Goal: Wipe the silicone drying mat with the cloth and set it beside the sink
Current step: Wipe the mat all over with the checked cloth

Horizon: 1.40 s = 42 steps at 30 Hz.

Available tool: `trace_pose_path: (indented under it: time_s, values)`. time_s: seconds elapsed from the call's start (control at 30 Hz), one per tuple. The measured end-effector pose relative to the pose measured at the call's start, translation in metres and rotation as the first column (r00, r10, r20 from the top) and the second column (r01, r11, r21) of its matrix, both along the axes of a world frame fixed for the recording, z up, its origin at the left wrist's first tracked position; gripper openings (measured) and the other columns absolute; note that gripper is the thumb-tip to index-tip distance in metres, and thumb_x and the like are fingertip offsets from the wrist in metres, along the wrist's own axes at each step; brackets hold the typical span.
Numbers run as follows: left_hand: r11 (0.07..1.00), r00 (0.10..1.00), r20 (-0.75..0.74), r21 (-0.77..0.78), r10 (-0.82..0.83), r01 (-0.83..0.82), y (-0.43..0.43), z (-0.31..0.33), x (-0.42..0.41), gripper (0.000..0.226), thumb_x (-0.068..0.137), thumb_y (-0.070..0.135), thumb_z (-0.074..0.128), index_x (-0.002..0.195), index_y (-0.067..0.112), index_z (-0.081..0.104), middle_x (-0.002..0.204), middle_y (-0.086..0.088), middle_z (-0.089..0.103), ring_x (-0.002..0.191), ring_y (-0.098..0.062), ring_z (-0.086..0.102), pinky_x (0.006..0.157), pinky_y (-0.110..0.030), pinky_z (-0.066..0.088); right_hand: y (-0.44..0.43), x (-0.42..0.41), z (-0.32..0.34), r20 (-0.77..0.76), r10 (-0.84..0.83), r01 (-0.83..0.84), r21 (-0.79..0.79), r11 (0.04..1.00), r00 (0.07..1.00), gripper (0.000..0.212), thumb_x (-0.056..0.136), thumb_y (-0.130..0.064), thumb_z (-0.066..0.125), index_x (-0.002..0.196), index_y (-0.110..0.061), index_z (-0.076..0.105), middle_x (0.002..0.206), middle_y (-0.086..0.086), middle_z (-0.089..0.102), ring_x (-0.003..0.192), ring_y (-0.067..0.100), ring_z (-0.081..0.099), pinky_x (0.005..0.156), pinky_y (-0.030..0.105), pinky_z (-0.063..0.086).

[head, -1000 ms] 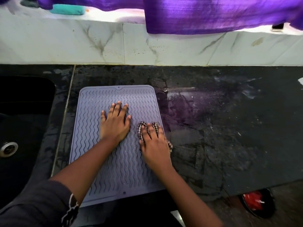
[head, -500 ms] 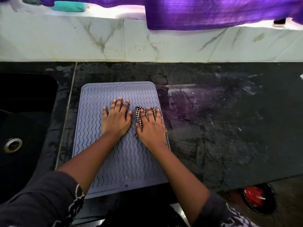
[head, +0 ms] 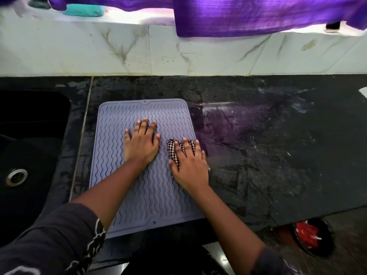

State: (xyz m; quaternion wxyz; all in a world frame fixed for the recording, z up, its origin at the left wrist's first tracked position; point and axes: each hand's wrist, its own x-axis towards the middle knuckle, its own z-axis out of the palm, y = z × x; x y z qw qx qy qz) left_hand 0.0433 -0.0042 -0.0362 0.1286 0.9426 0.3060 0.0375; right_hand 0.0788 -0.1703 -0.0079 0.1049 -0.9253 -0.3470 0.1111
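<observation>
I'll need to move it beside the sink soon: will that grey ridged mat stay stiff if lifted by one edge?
Probably not: the mat is thin and lies flat on the counter, so it would likely droop. It may slide when pushed, since the counter looks wet and the left hand presses it down.

Lavender wavy-ridged mat (head: 123, 155), black-and-white checked cloth (head: 172, 146), black speckled counter (head: 278, 155), purple curtain (head: 258, 14).

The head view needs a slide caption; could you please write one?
Left hand flat on the drying mat, right hand pressing a checked cloth onto it.
</observation>
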Motion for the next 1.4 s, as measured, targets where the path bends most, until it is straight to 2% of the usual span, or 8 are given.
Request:
trace_pose_path:
  time_s: [0.17,0.33,0.53,0.7,1.07,1.17,1.27,1.4]
  values:
    - [1.000,1.000,0.020,-0.015,0.000,0.001,-0.001,0.000,0.000,0.054,0.097,0.045,0.025,0.148,0.027,0.021,0.159,-0.002,0.016,0.147,-0.020,0.007,0.116,-0.050,0.002,-0.004,-0.005,-0.006,0.052,0.035,-0.034,-0.018,0.999,0.998,0.059,0.094,-0.042,0.038,0.147,-0.021,0.024,0.155,0.009,0.024,0.141,0.039,0.016,0.113,0.050,0.019]
    - [0.998,0.995,0.097,-0.051,-0.025,0.031,-0.001,0.007,-0.009,0.051,0.098,0.039,0.032,0.145,0.022,0.030,0.157,-0.004,0.022,0.146,-0.020,0.011,0.116,-0.049,-0.001,-0.041,-0.043,0.006,-0.088,0.042,-0.047,-0.054,0.997,0.995,0.058,0.095,-0.031,0.042,0.148,-0.022,0.020,0.157,0.002,0.017,0.144,0.031,0.009,0.109,0.052,0.027]
    - [0.999,0.997,-0.062,-0.035,-0.042,0.040,-0.027,0.011,-0.055,0.060,0.097,0.050,0.025,0.150,0.030,0.009,0.160,-0.003,0.001,0.147,-0.020,-0.005,0.114,-0.051,-0.009,-0.040,-0.040,0.021,-0.077,0.033,-0.031,0.024,0.999,0.996,0.052,0.098,-0.023,0.036,0.148,-0.015,0.022,0.157,0.004,0.020,0.144,0.026,0.010,0.117,0.037,0.008]
    - [0.999,0.995,-0.098,-0.028,0.028,-0.031,-0.048,0.002,-0.086,0.062,0.094,0.058,0.016,0.149,0.036,-0.003,0.160,0.001,-0.005,0.147,-0.019,-0.008,0.114,-0.054,-0.006,-0.017,-0.034,0.002,0.047,-0.003,0.002,0.012,1.000,0.999,0.058,0.092,-0.047,0.030,0.143,-0.018,0.035,0.153,0.007,0.030,0.142,0.038,0.016,0.114,0.051,0.018]
    - [0.999,0.999,-0.033,-0.008,0.036,-0.036,-0.047,-0.002,-0.089,0.063,0.093,0.059,0.020,0.150,0.034,0.007,0.160,0.000,0.004,0.147,-0.021,0.000,0.115,-0.054,0.000,-0.082,-0.092,-0.013,0.109,0.009,-0.008,-0.005,1.000,0.994,0.051,0.080,-0.029,0.038,0.124,-0.014,0.060,0.129,0.007,0.060,0.120,0.036,0.053,0.097,0.049,0.045]
    - [0.999,0.998,-0.039,-0.012,0.039,-0.039,-0.048,-0.002,-0.089,0.063,0.093,0.058,0.020,0.150,0.033,0.007,0.160,0.000,0.004,0.147,-0.021,-0.001,0.116,-0.053,0.000,-0.078,-0.088,-0.005,0.040,0.009,-0.012,0.075,0.997,0.999,0.043,0.087,-0.019,0.045,0.129,-0.013,0.055,0.135,0.007,0.055,0.128,0.035,0.045,0.104,0.045,0.041]
    - [0.999,0.998,-0.047,-0.017,0.037,-0.038,-0.049,0.001,-0.090,0.063,0.094,0.058,0.019,0.150,0.032,0.006,0.160,0.000,0.003,0.147,-0.021,-0.002,0.116,-0.053,-0.002,-0.076,-0.063,0.013,-0.217,-0.059,0.111,0.239,0.965,0.974,0.043,0.095,-0.014,0.047,0.138,-0.016,0.044,0.139,0.007,0.050,0.128,0.026,0.044,0.105,0.031,0.033]
    - [0.999,0.998,-0.048,-0.014,0.044,-0.044,-0.050,0.002,-0.091,0.063,0.094,0.058,0.019,0.150,0.032,0.006,0.160,0.000,0.003,0.147,-0.021,-0.002,0.116,-0.052,-0.002,-0.053,-0.040,0.015,-0.104,-0.085,0.106,0.219,0.970,0.991,0.047,0.097,-0.022,0.045,0.143,-0.020,0.035,0.152,0.001,0.033,0.143,0.027,0.018,0.114,0.040,0.020]
